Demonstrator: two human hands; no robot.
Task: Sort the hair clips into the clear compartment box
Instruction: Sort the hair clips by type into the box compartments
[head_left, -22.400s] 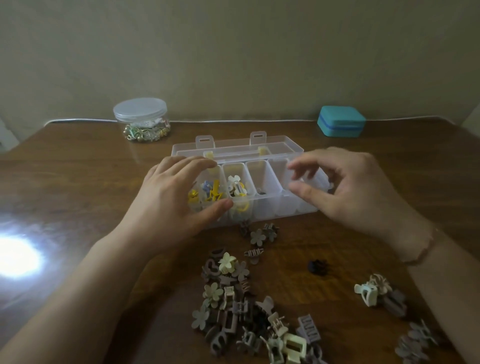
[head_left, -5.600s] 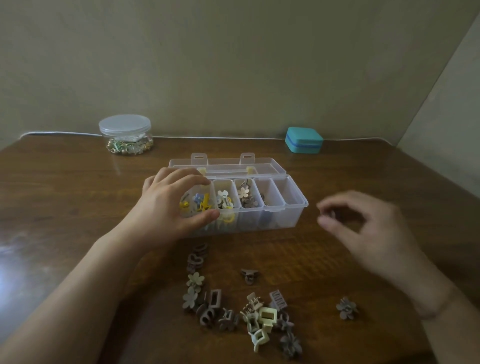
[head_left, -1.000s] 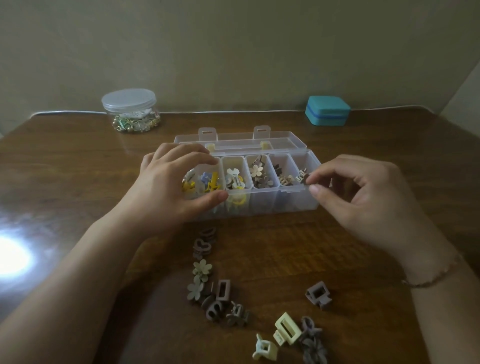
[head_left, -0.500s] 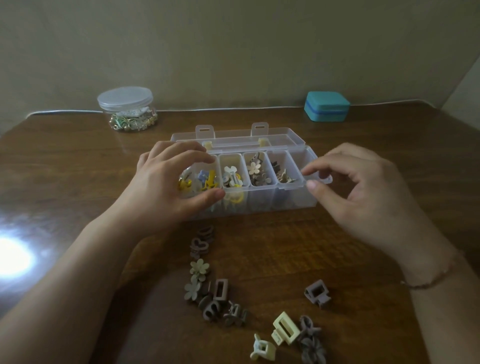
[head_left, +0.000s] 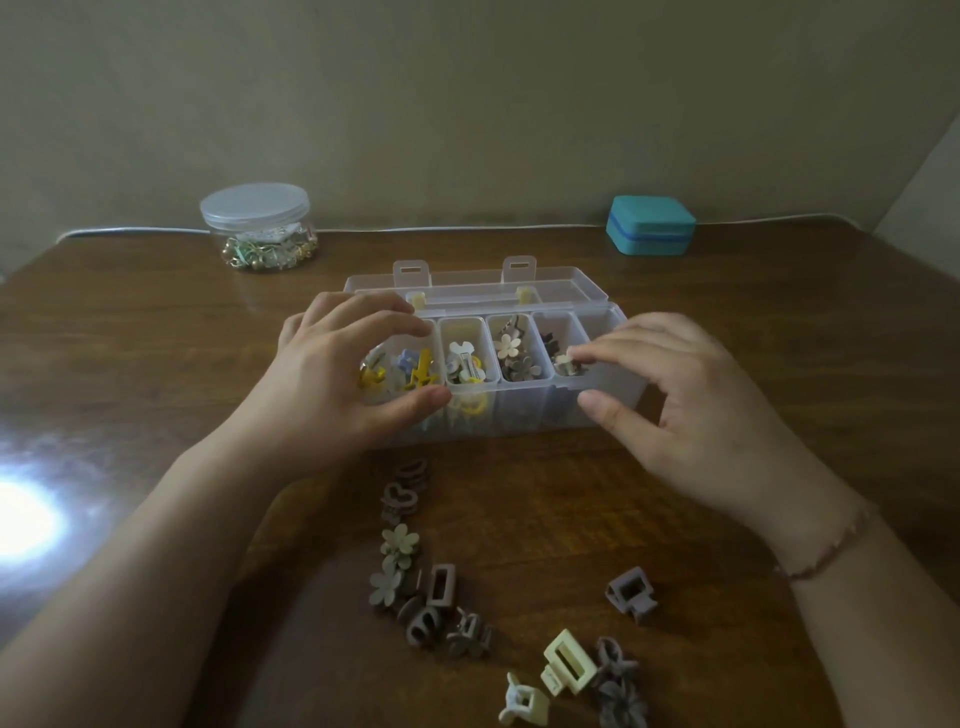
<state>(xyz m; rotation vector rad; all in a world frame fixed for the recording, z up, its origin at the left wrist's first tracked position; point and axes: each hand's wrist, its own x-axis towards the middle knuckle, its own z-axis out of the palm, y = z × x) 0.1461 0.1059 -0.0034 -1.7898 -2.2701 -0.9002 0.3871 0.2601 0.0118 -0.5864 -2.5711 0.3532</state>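
The clear compartment box (head_left: 522, 413) stands open mid-table, its lid (head_left: 467, 283) folded back. Yellow, white and beige-brown clips fill its left and middle compartments. My left hand (head_left: 332, 384) grips the box's left end, thumb on the front wall. Over the right compartments hovers my right hand (head_left: 691, 410), fingers apart; the index tip touches small clips (head_left: 566, 364) in the fourth compartment and the thumb is outside the front wall. Loose clips lie nearer me: a heart clip (head_left: 400, 499), a beige flower clip (head_left: 400, 540), a grey claw clip (head_left: 631, 592) and a cream rectangular clip (head_left: 569, 667).
A lidded clear jar (head_left: 257, 228) of small trinkets stands at the back left. A teal case (head_left: 652, 226) sits at the back right. A white cable (head_left: 467, 227) runs along the wall. Bright glare (head_left: 21, 519) marks the table's left side.
My right hand brought a small clip to the box's right end, then shifted left over the fourth compartment with its fingers spread. The left hand stayed on the box.
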